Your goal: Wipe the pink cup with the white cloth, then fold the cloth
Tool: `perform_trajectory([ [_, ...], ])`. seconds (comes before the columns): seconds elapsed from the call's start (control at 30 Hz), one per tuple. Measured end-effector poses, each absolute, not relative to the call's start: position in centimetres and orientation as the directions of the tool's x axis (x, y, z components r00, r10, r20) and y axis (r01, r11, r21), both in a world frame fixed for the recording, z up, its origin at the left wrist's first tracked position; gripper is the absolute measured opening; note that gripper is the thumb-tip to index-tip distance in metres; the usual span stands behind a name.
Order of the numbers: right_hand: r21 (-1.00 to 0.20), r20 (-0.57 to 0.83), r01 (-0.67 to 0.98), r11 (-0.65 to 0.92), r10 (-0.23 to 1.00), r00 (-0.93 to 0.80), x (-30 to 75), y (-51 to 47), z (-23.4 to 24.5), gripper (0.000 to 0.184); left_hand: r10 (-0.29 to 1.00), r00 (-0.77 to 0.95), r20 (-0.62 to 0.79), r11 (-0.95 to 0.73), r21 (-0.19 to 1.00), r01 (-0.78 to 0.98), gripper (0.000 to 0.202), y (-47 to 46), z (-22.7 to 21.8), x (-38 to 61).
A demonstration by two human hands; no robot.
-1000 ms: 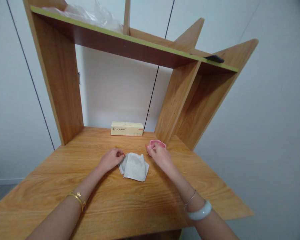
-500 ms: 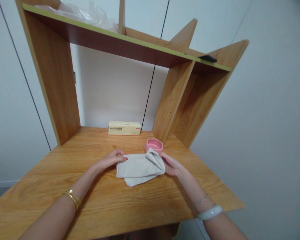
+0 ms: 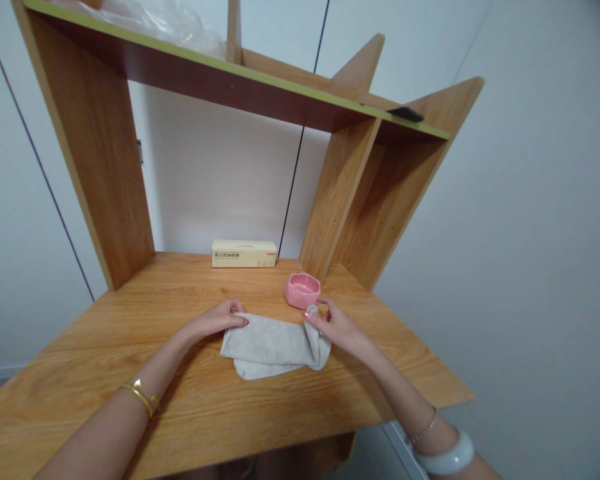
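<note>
A light grey cloth (image 3: 270, 339) lies folded on the wooden desk, with a lower layer sticking out along its near edge. My left hand (image 3: 221, 317) pinches the cloth's far left corner, thumb on top. At the far right corner, my right hand (image 3: 337, 325) grips a bunched fold between thumb and fingers. Just beyond the right part of the cloth stands a pink ashtray (image 3: 301, 292), its fingers-side edge close to my right hand; I cannot tell whether they touch.
Against the back of the desk (image 3: 180, 427) sits a cream cling-film box (image 3: 243, 255). Wooden shelving (image 3: 340, 180) rises behind and to the right. On the upper shelf are a clear plastic bag (image 3: 165, 27) and a flat black object (image 3: 406, 113).
My right hand has shifted from the cloth's right side onto its far right corner, and the raised fold there now lies lower. The cloth has come slightly nearer, and more of the ashtray shows.
</note>
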State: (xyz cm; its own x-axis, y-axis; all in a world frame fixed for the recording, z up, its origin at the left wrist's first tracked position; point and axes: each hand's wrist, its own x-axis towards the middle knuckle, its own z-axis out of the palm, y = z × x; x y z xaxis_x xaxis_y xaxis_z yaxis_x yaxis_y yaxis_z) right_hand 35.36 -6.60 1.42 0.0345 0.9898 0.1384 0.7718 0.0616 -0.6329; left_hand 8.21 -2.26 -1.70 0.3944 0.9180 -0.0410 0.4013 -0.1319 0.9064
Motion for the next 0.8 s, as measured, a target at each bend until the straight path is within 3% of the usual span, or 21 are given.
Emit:
perform_trajectory([
  [0.1,-0.625,0.064,0.78,0.028,0.998,0.016,35.5,-7.0,1.7,0.047,0.923,0.384,-0.034,-0.141,0.898,0.417,0.025,-2.5,-1.5,8.1],
  [0.23,-0.666,-0.075,0.734,-0.13,0.991,0.107,38.3,-6.9,0.9,0.043,0.914,0.404,-0.045,-0.156,0.879,0.451,0.021,-2.3,-1.6,7.7],
  [0.3,-0.63,-0.048,0.763,-0.148,0.987,0.152,39.9,-7.0,0.2,0.042,0.909,0.414,-0.039,-0.182,0.857,0.481,0.021,-2.1,-1.5,7.4],
  [0.4,-0.544,0.152,0.839,-0.026,0.98,0.128,41.4,-7.8,-0.6,0.038,0.919,0.39,0.063,-0.285,0.789,0.545,0.022,-2.0,-0.5,6.8],
  [0.5,-0.445,0.275,0.869,0.218,0.956,-0.099,41.4,-9.1,-0.6,0.025,0.902,0.42,0.104,-0.37,0.687,0.626,0.019,-2.7,1.5,6.6],
  [0.63,-0.286,0.186,0.878,0.385,0.921,-0.343,40.3,-10.5,-0.1,0.02,0.807,0.582,-0.103,-0.414,0.605,0.681,0.02,-4.9,3.3,7.2],
  [0.8,-0.254,0.118,0.896,0.365,0.931,-0.346,39.5,-10.4,-0.1,0.011,0.815,0.557,-0.16,-0.459,0.41,0.788,0.025,-6.4,2.3,8.0],
])
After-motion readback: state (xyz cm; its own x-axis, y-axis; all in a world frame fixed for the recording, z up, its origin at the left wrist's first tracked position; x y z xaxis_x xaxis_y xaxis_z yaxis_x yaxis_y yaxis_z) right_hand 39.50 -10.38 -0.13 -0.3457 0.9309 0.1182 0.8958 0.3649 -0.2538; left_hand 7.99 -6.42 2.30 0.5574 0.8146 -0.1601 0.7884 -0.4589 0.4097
